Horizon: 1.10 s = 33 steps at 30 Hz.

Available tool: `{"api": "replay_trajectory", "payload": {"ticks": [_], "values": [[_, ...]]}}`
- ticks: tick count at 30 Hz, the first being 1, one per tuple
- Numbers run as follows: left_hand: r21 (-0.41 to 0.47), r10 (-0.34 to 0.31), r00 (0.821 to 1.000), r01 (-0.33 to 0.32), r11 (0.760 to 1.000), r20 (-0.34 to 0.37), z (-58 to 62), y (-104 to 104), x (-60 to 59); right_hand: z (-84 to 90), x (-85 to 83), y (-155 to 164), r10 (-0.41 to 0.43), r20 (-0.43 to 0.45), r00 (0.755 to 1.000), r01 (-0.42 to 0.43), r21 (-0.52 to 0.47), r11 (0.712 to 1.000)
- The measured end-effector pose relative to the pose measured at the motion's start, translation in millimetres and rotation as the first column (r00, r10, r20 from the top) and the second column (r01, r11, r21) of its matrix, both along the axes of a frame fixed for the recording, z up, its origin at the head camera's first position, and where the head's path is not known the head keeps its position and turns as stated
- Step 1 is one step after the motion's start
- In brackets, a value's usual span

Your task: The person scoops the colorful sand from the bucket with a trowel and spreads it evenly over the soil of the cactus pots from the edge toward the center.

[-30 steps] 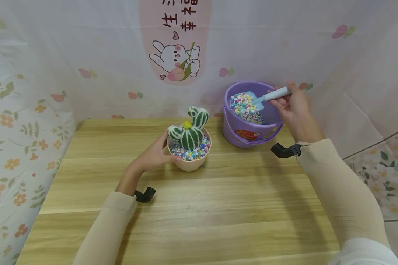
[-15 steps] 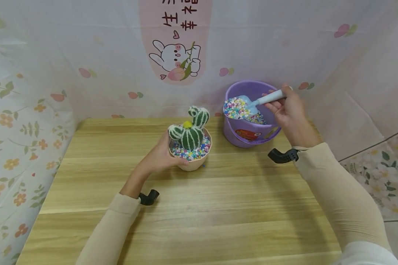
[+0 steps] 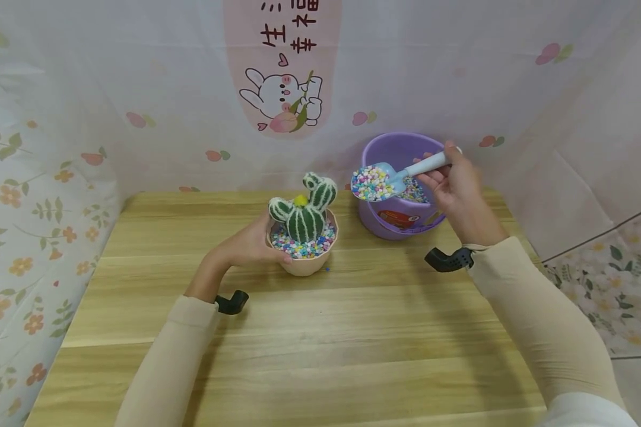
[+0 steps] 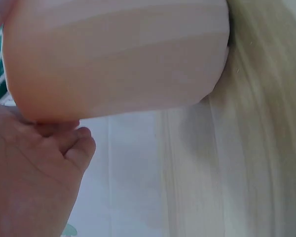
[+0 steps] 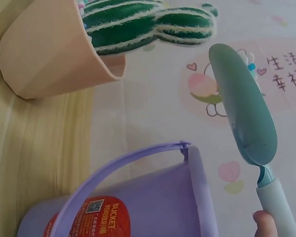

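A pink pot with a green toy cactus and coloured pebbles stands on the wooden table. My left hand grips the pot's left side; in the left wrist view my fingers curl under the pot. My right hand holds the handle of a light blue scoop heaped with coloured pebbles, lifted over the left rim of the purple bucket. The right wrist view shows the scoop's underside, the bucket and the cactus.
The bucket stands at the table's back right, against a printed fabric backdrop that walls the back and left. The table's right edge drops to a floral floor. Bare wood stretches across the front of the table.
My right hand has lifted the loaded scoop out of the bucket and carried it left, past the rim, toward the pot. The left hand stays on the pot.
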<state>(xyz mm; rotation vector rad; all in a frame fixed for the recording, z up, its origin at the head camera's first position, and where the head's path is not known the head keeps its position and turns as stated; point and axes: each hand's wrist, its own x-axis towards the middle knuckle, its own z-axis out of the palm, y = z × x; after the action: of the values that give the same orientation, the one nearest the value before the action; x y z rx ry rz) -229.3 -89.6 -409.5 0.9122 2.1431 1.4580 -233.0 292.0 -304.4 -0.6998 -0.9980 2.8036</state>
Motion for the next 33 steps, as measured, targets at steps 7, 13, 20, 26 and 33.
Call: {"api": "replay_trajectory", "payload": {"ticks": [7,13,20,26,33], "values": [[-0.022,-0.033,0.998,0.034,0.999,0.055,-4.8,-4,-10.9,-1.4,3.1,-1,0.020,-0.017,1.000,-0.020,0.009,1.000],[-0.007,-0.063,0.994,0.064,0.998,0.092,-1.8,-9,-12.9,-4.1,7.2,-5,0.026,-0.024,0.999,-0.025,0.031,0.999],[-0.120,0.037,0.996,-0.028,0.992,0.076,0.1,-15,-8.3,-6.5,9.2,-10,0.019,-0.043,0.999,-0.016,0.047,0.999],[-0.065,0.077,0.996,-0.080,0.995,-0.040,-1.9,-9,0.8,-9.9,9.3,-15,0.034,-0.047,0.998,-0.030,0.071,0.997],[-0.086,0.227,0.961,-0.242,0.966,-0.157,-2.9,9,16.0,-11.8,6.8,-21,0.037,-0.067,0.997,-0.030,0.101,0.994]]}}
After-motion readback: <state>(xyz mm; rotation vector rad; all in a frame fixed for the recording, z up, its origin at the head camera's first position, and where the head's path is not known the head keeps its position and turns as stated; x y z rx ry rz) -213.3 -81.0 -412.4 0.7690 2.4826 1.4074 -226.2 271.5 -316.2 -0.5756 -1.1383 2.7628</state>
